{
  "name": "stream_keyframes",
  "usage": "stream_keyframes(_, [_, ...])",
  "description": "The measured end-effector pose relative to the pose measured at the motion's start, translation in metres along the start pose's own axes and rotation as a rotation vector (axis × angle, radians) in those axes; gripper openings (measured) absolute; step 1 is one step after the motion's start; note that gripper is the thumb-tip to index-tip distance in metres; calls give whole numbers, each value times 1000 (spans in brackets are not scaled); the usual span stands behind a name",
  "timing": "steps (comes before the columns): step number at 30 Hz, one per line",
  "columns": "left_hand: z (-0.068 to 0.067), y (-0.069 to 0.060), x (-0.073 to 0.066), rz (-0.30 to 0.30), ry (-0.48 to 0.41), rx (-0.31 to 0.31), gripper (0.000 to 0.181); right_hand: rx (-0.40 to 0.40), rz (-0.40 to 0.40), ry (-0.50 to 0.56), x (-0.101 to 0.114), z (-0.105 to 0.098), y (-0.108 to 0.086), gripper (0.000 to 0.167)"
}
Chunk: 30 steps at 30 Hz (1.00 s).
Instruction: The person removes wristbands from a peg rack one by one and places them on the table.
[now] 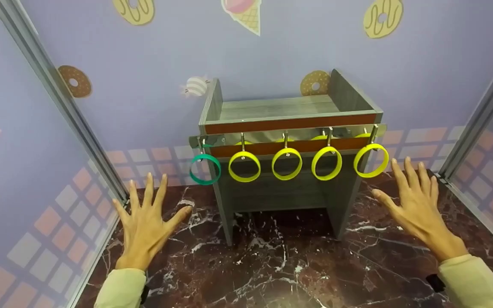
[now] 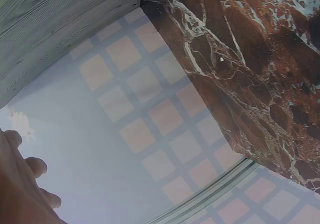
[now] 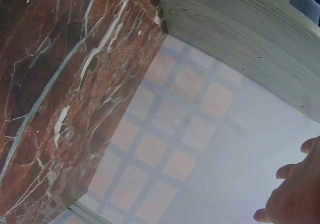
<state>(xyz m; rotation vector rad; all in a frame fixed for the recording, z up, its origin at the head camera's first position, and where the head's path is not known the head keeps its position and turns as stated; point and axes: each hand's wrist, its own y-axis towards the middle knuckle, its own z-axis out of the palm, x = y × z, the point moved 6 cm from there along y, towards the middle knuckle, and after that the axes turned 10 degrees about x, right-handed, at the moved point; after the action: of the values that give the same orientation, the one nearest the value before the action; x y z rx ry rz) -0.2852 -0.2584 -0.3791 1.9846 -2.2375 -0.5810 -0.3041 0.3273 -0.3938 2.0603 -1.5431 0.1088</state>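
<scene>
My left hand [image 1: 144,229] is spread with straight fingers to the left of a grey wooden rack [image 1: 278,196], apart from it. On the other side my right hand [image 1: 422,209] is spread too, its fingertips close to the rightmost yellow ring [image 1: 387,161]. Neither hand holds anything. A shiny metal bar [image 1: 263,137] with several hooks runs across the front of the rack. From the leftmost hook hangs a green ring [image 1: 191,173]; several yellow rings, such as the middle one [image 1: 274,169], hang from the others. The wrist views show only fingers, wall and the rack's sides.
The rack stands on a dark red marble-patterned surface [image 1: 268,273] against a purple wall [image 1: 272,55] with sweets printed on it. Metal frame posts [image 1: 64,100] edge the side panels at left and right. The rack's upper shelf [image 1: 276,109] has raised sides.
</scene>
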Motion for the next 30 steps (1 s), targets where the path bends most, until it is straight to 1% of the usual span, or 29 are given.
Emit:
stream_keyframes(6, [-4,-5,1,-9,-12,15,100,-12,-19,15,10,4,-1,85])
stream_keyframes(12, [-8,-6,-2,-3,-41,-2,98,-33,-8,49,14,2,-1,85])
stream_keyframes(19, [-15,-3,-8,0,-83,-37,97,-55,-6,158,16,0,-1,81])
stream_keyframes(27, [-19,0,-17,2,-166,-27,96,-83,-18,281,13,2,-6,78])
stream_keyframes(30, [-21,1,-22,3,-194,-37,96,-99,-23,319,14,3,-7,77])
